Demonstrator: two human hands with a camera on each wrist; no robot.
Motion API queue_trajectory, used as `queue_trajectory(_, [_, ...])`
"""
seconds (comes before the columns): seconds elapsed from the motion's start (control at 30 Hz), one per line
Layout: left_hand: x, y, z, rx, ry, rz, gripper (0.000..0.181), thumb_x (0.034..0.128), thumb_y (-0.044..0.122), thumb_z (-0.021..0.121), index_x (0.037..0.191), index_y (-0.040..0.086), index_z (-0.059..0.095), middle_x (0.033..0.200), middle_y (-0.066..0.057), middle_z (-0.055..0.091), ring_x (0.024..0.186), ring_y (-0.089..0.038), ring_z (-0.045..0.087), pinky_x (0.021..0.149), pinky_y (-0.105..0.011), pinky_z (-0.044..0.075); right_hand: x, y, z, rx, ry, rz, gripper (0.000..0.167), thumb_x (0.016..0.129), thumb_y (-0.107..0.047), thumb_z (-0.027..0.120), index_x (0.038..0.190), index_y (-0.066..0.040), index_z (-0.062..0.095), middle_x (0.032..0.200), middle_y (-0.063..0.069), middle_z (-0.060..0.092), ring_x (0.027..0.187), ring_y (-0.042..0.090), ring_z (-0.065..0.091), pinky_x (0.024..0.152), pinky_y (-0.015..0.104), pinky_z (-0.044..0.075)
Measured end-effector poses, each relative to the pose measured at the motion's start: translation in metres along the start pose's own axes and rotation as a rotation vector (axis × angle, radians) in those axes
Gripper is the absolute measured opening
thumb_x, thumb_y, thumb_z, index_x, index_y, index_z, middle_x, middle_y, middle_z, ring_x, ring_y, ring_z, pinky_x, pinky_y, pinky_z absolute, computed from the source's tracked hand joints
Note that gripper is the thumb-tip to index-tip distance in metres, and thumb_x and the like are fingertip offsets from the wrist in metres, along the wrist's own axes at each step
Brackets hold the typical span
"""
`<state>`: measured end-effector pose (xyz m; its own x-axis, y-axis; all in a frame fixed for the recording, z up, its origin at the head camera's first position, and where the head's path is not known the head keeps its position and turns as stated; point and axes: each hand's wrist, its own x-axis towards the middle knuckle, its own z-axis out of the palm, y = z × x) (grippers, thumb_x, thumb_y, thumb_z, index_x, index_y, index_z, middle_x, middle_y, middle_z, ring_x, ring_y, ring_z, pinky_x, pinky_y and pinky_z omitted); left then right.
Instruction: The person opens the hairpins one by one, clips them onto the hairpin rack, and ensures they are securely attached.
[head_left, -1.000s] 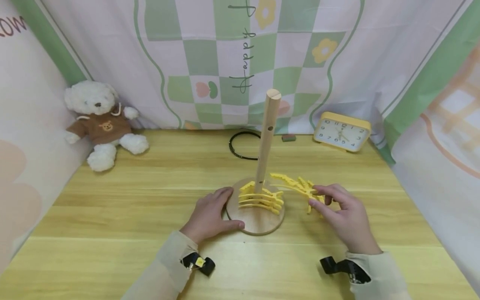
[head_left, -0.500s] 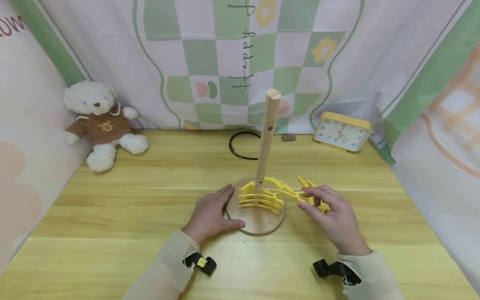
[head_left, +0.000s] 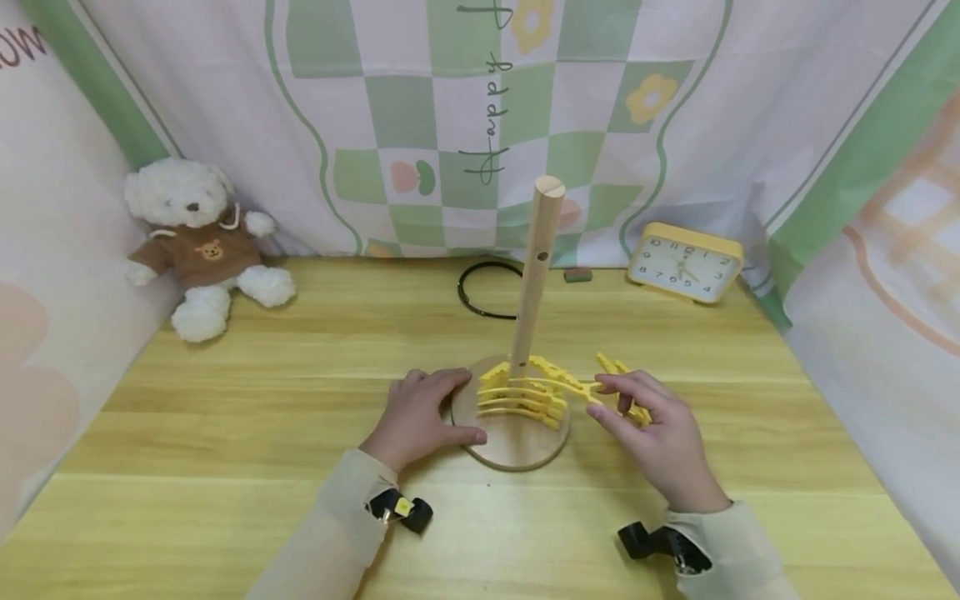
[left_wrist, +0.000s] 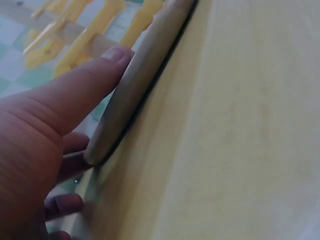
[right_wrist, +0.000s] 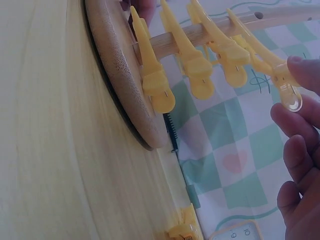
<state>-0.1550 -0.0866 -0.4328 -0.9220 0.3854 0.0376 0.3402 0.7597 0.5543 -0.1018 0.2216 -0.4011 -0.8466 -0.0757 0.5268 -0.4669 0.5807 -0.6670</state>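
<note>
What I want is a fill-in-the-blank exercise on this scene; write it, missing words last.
1. The teddy bear wears a ____ top.
2. The right grip pinches a clip whose colour is ____.
3. In the head view, the clock stands to the ____ of the post.
4. The left grip touches a base with a ____ outline.

Missing words: brown; yellow; right; round.

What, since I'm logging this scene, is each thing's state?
Wooden stand: upright
Three clips: clamped round its post
Fourth clip: pinched by right hand, jaws apart
Loose clips: lying on the table
Left hand: holding the stand
Black ring: lying flat
Clock: standing
Teddy bear: sitting
</note>
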Motion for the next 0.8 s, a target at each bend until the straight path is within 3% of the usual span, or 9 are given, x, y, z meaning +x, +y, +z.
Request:
queue_trajectory(0.13, [0.0028, -0.0043, 0.0013, -0.020, -0.031, 0.015, 0.099, 0.0698, 0.065, 0.082, 0.151, 0.021, 0.047, 0.154, 0.004, 0.046, 0.143, -0.025, 0.036, 0.121, -0.047, 0.012, -0.0004, 0.0001, 0.0001, -0.001, 0.005, -0.001, 0.036, 0.079, 0.000, 0.083, 0.112, -0.011, 0.075, 0.087, -0.006, 0.061, 0.076, 0.010, 0.050, 0.042, 0.021, 0.032])
queue_trajectory(0.23, [0.0039, -0.0061, 0.0022, -0.042, -0.060, 0.017, 0.101, 0.0720, 0.064, 0.081, 0.154, 0.020, 0.043, 0.157, 0.002, 0.041, 0.151, -0.023, 0.022, 0.123, -0.047, -0.003, 0.0001, -0.0005, 0.0001, 0.000, 0.007, 0.001, 0.034, 0.080, -0.001, 0.083, 0.111, -0.011, 0.076, 0.087, -0.008, 0.061, 0.076, 0.010, 0.050, 0.044, 0.022, 0.033])
queue_trajectory(0.57, [0.0036, -0.0079, 0.0049, -0.023, -0.071, 0.061, 0.103, 0.0734, 0.067, 0.078, 0.156, 0.019, 0.038, 0.159, 0.002, 0.039, 0.152, -0.025, 0.021, 0.122, -0.054, -0.003, -0.0006, -0.0011, 0.0015, 0.018, 0.016, 0.002, 0.035, 0.079, 0.002, 0.083, 0.112, -0.007, 0.075, 0.087, -0.005, 0.061, 0.077, 0.009, 0.051, 0.043, 0.022, 0.030])
queue_trajectory(0.8, [0.0037, -0.0083, 0.0053, -0.023, -0.061, 0.059, 0.103, 0.0732, 0.067, 0.078, 0.156, 0.019, 0.038, 0.159, 0.003, 0.039, 0.152, -0.024, 0.021, 0.122, -0.053, -0.003, 0.0017, -0.0016, 0.0066, 0.043, -0.009, -0.020, 0.032, 0.081, 0.003, 0.081, 0.111, -0.006, 0.074, 0.087, -0.002, 0.062, 0.077, 0.009, 0.051, 0.039, 0.020, 0.030])
